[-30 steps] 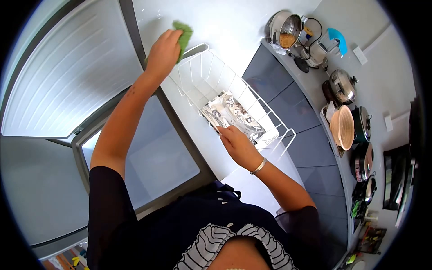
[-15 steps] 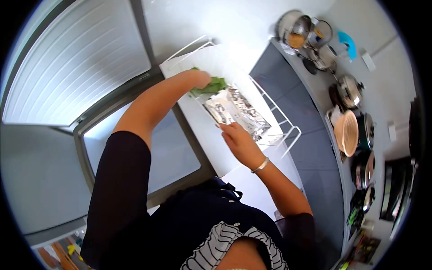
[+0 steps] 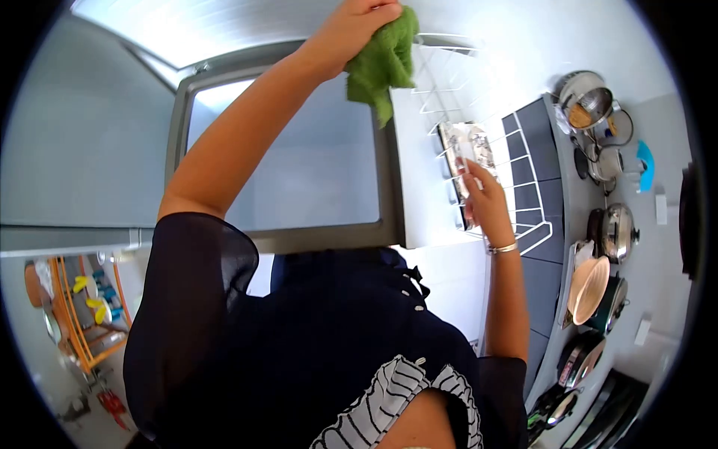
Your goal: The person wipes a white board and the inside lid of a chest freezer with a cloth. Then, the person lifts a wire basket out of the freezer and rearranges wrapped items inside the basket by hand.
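My left hand (image 3: 366, 15) is raised at the top of the view, closed around a bunched green cloth (image 3: 385, 63). The cloth hangs over the far right corner of a grey-rimmed appliance (image 3: 389, 187) with a pale interior. My right hand (image 3: 485, 198) is at a white wire basket (image 3: 532, 187), its fingers curled against the near part of a patterned black-and-white packet (image 3: 479, 142) inside. The hand partly covers the packet, and its exact grip is small in view. A bracelet circles the right wrist.
To the right, a grey counter (image 3: 557, 150) carries a steel strainer (image 3: 596, 105), a lidded steel pot (image 3: 617, 232), a tan basket (image 3: 588, 289) and several other pans. At lower left stands an orange rack (image 3: 82, 322) with items on it.
My left hand has lifted the green cloth out of the white basket, up and away. My right hand stays at the packet. The view has turned, shifting the basket and counter to the right.
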A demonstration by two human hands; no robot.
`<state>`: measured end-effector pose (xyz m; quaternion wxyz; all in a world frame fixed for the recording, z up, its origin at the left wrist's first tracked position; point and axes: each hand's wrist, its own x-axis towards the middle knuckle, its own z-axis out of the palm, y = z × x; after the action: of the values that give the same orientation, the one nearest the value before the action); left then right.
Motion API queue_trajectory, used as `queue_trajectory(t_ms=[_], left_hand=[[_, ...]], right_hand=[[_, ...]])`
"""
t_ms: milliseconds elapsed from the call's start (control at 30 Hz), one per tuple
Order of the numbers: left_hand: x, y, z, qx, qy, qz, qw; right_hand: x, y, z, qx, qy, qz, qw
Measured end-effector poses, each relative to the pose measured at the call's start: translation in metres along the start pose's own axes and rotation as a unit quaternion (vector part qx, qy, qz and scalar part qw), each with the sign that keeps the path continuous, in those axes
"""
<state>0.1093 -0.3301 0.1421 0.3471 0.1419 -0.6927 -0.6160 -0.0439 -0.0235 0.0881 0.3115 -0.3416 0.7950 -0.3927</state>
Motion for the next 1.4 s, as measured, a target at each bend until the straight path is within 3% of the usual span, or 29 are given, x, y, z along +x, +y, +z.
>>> queue_trajectory(t_ms=[33, 67, 200, 267, 300, 333, 400, 433, 467, 533, 667, 700, 733, 833, 933, 1000, 1067, 1133, 1200, 1233, 1267, 1333, 1367, 1400], left_hand=[[-0.032, 0.008, -0.012, -0.041, 0.041, -0.065, 0.996], [-0.073, 0.017, -0.028, -0.08, 0.097, -0.126, 0.984], [-0.159, 0.01, -0.047, -0.117, 0.164, -0.14, 0.969], [-0.212, 0.016, -0.044, -0.188, 0.239, -0.147, 0.941], [-0.218, 0.016, -0.047, -0.183, 0.233, -0.153, 0.943], [-0.233, 0.016, -0.042, -0.183, 0.253, -0.148, 0.939], [-0.266, 0.014, -0.026, -0.256, 0.305, -0.14, 0.906], [-0.274, 0.014, -0.013, -0.263, 0.326, -0.158, 0.894], [-0.293, 0.015, -0.002, -0.276, 0.333, -0.143, 0.89], [-0.298, -0.014, 0.036, -0.329, 0.314, -0.139, 0.879], [-0.318, -0.016, 0.099, -0.39, 0.277, -0.127, 0.869], [-0.326, -0.016, 0.107, -0.39, 0.292, -0.1, 0.867], [-0.337, -0.01, 0.106, -0.393, 0.296, -0.117, 0.863], [-0.386, 0.009, 0.1, -0.278, 0.347, -0.179, 0.878], [-0.438, 0.014, 0.091, -0.259, 0.375, -0.149, 0.878], [-0.466, 0.019, 0.088, -0.241, 0.443, -0.149, 0.851], [-0.5, 0.02, 0.075, -0.19, 0.441, -0.139, 0.866], [-0.531, 0.021, 0.064, -0.165, 0.454, -0.164, 0.86], [-0.569, 0.022, 0.051, -0.138, 0.465, -0.185, 0.855], [-0.59, 0.023, 0.045, -0.122, 0.476, -0.199, 0.848], [-0.611, 0.024, 0.039, -0.108, 0.487, -0.212, 0.84], [-0.653, 0.026, 0.025, -0.103, 0.511, -0.219, 0.825], [-0.672, 0.026, 0.021, -0.098, 0.523, -0.245, 0.81], [-0.692, 0.026, 0.015, -0.094, 0.535, -0.269, 0.795]], right_hand=[[0.001, -0.001, -0.005, -0.002, -0.014, 0.018, 1.0], [0.001, -0.002, -0.006, -0.046, -0.002, -0.037, 0.998], [-0.009, -0.021, -0.014, -0.126, -0.039, -0.071, 0.989], [-0.002, -0.015, -0.028, -0.301, -0.004, -0.27, 0.915], [-0.014, -0.032, -0.024, -0.296, -0.026, -0.196, 0.934], [-0.012, -0.029, -0.025, -0.373, 0.032, -0.298, 0.878], [-0.023, -0.045, -0.018, -0.33, 0.052, -0.348, 0.876], [-0.031, -0.059, -0.007, -0.236, 0.002, -0.321, 0.917], [-0.04, -0.058, 0.021, -0.163, -0.093, -0.359, 0.914], [-0.046, -0.053, 0.045, -0.101, -0.162, -0.373, 0.908], [-0.074, -0.026, 0.125, 0.06, -0.325, -0.318, 0.889], [-0.08, -0.025, 0.136, 0.073, -0.331, -0.308, 0.889], [-0.087, -0.021, 0.146, 0.139, -0.33, -0.257, 0.898], [-0.088, -0.012, 0.165, 0.139, -0.357, -0.202, 0.902], [-0.098, -0.022, 0.185, 0.094, -0.337, -0.258, 0.9], [-0.11, -0.036, 0.204, 0.083, -0.331, -0.292, 0.893], [-0.117, -0.048, 0.226, 0.138, -0.298, -0.345, 0.879], [-0.116, -0.057, 0.247, 0.109, -0.303, -0.355, 0.878], [-0.113, -0.059, 0.282, 0.054, -0.23, -0.452, 0.86], [-0.106, -0.057, 0.297, -0.045, -0.206, -0.486, 0.848], [-0.091, -0.042, 0.319, -0.048, -0.214, -0.489, 0.844], [-0.069, -0.002, 0.367, -0.313, -0.288, -0.44, 0.791], [-0.078, 0.007, 0.379, -0.314, -0.297, -0.445, 0.784], [-0.089, 0.017, 0.386, -0.357, -0.23, -0.464, 0.777]])
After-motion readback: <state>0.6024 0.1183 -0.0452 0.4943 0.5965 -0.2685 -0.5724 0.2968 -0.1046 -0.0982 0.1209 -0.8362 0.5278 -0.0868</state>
